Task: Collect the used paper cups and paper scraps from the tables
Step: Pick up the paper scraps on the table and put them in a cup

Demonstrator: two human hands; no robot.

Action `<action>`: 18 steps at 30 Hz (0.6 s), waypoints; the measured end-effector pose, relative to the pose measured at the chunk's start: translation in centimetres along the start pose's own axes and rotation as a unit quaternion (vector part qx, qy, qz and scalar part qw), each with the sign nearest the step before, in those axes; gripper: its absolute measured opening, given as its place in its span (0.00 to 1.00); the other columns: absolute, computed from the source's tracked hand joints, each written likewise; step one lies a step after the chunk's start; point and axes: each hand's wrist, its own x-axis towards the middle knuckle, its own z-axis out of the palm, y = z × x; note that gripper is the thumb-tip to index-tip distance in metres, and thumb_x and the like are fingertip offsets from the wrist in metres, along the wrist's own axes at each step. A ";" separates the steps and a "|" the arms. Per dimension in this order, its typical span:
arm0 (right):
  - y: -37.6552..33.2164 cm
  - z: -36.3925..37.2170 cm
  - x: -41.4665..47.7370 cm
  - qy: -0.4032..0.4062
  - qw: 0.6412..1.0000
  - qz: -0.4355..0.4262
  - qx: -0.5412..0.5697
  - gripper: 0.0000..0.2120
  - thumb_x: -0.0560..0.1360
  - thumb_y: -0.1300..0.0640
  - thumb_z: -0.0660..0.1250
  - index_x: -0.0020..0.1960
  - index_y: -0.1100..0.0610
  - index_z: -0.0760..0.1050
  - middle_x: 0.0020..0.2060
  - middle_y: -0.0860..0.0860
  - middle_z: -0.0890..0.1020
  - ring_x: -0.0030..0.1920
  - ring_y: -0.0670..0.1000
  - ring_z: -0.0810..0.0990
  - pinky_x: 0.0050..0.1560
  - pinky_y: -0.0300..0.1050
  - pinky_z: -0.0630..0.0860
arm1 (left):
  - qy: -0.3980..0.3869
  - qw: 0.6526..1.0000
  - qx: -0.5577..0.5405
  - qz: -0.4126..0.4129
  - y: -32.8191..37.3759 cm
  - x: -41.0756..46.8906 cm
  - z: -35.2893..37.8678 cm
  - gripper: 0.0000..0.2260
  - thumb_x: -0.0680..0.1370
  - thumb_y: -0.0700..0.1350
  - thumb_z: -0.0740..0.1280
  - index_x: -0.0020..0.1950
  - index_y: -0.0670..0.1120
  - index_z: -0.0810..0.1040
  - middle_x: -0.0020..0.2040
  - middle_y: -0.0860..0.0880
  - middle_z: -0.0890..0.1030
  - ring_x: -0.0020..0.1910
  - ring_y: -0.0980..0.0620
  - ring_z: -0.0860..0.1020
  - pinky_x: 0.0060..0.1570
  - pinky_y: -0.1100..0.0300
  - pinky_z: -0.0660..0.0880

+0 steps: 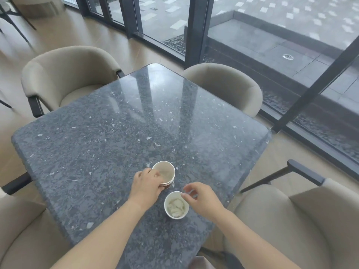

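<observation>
Here, the left hand (145,188) grips stacked cups (165,172) behind the scrap-filled cup (171,197). The right hand (202,199) curls at its rim, grasp unclear.

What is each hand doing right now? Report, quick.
Left hand: grips the stack of paper cups.
Right hand: fingers curled at the rim of the scrap-filled cup; grip cannot be told.

Bright daylight from the windows (272,35), glare streaks on the glossy table (136,113), edges bowed, slightly soft
</observation>
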 end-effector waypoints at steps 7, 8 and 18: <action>-0.3 0.6 0.1 -0.013 1.000 0.008 -0.026 0.08 0.74 0.53 0.66 0.52 0.53 0.79 0.47 0.47 0.82 0.43 0.43 0.77 0.46 0.35 0.73 | -0.010 1.000 -0.015 0.007 -0.9 -0.7 0.9 0.09 0.77 0.50 0.62 0.56 0.56 0.77 0.66 0.53 0.70 0.67 0.50 0.64 0.66 0.51 0.59; -0.3 0.6 0.1 -0.013 0.999 0.013 -0.029 0.08 0.74 0.55 0.66 0.51 0.53 0.79 0.46 0.47 0.82 0.42 0.43 0.77 0.46 0.35 0.73 | -0.009 1.000 -0.013 0.009 -1.1 -0.8 0.9 0.10 0.77 0.50 0.62 0.57 0.56 0.76 0.66 0.53 0.70 0.67 0.51 0.64 0.67 0.51 0.59; -0.8 1.3 0.4 0.034 0.998 0.056 0.007 0.06 0.74 0.56 0.66 0.50 0.52 0.78 0.43 0.44 0.80 0.39 0.41 0.76 0.39 0.32 0.71 | 0.010 1.000 0.006 -0.011 -3.2 -2.7 -0.7 0.17 0.75 0.47 0.66 0.63 0.55 0.70 0.69 0.54 0.68 0.72 0.50 0.59 0.70 0.40 0.51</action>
